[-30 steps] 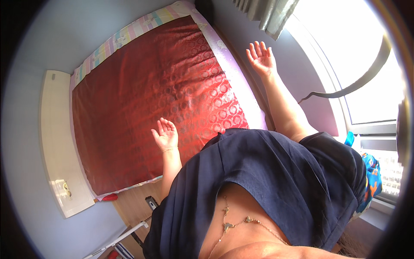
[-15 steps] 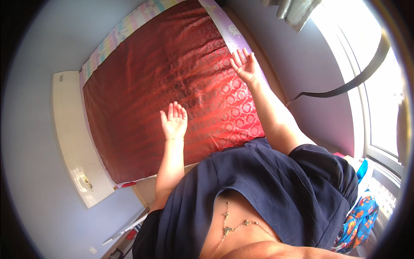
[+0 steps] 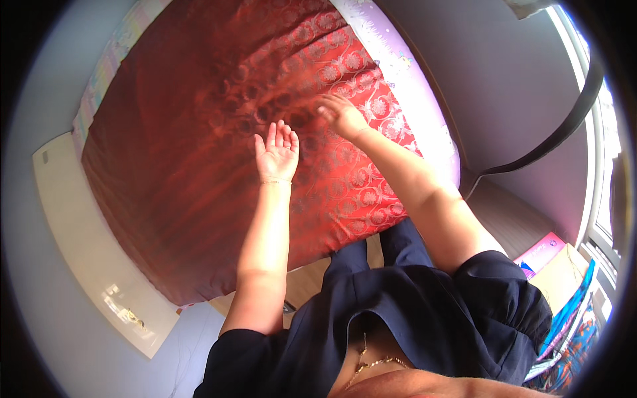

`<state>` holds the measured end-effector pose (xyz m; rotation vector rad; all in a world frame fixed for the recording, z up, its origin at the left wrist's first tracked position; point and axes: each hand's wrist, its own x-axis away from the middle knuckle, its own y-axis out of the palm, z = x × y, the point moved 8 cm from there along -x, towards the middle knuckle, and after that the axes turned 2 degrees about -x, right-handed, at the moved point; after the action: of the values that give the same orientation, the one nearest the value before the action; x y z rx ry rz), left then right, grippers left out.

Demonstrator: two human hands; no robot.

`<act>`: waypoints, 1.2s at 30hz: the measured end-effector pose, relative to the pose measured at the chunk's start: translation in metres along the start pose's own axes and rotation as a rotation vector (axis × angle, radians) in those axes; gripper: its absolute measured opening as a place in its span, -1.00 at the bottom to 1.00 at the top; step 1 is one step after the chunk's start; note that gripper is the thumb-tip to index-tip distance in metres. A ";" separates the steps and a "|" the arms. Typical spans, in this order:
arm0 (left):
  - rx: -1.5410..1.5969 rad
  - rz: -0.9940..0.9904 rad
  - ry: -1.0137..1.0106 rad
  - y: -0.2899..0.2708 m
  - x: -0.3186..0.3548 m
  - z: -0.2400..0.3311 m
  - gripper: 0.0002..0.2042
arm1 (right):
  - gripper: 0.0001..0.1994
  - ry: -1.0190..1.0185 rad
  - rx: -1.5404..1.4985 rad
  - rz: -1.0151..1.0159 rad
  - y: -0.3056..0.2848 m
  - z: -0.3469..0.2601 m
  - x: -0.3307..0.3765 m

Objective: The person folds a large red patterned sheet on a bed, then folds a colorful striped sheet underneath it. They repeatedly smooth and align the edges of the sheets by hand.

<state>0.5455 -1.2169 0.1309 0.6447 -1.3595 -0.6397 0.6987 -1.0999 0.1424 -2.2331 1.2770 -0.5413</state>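
Note:
Both bare hands are held out over a bed spread with a shiny red patterned cover (image 3: 179,179). My left hand (image 3: 277,156) is palm up with its fingers stretched and nothing in it; a thin bracelet circles its wrist. A little farther off and to the right is my right hand (image 3: 344,117), turned toward the left one, its fingers extended and empty. The two hands are apart. Whether either touches the cover I cannot tell.
A cream headboard-like panel (image 3: 83,245) runs along the bed's left side. Pale lilac bedding (image 3: 411,86) edges the right. A dark strap (image 3: 551,132) hangs by the window. Lower right are a pink box (image 3: 541,252) and colourful cloth (image 3: 570,351).
My right hand has swung inward to the left and turned from palm up to palm facing the left hand. The left hand has reached forward. The view has shifted closer over the bed.

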 end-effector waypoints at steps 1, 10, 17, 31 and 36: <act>-0.004 0.010 0.004 -0.010 -0.017 0.001 -0.56 | -0.61 -0.267 0.219 0.007 0.015 -0.006 -0.002; -0.220 0.015 0.072 -0.058 -0.109 0.004 -0.56 | -0.56 -0.310 0.807 0.223 -0.032 0.105 -0.092; -1.185 -0.042 0.477 0.008 -0.156 0.031 -0.61 | -0.51 -0.310 0.774 0.110 0.023 0.115 -0.111; -2.902 -0.228 1.211 0.106 -0.290 0.100 -0.32 | -0.50 -0.251 0.720 0.027 0.034 0.118 -0.120; -3.025 -0.216 1.142 0.120 -0.288 0.092 -0.28 | -0.49 -0.210 0.708 -0.067 0.028 0.115 -0.126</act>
<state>0.4297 -0.9276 0.0366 -1.2763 1.3881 -1.2377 0.6844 -0.9756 0.0232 -1.6813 0.7445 -0.6412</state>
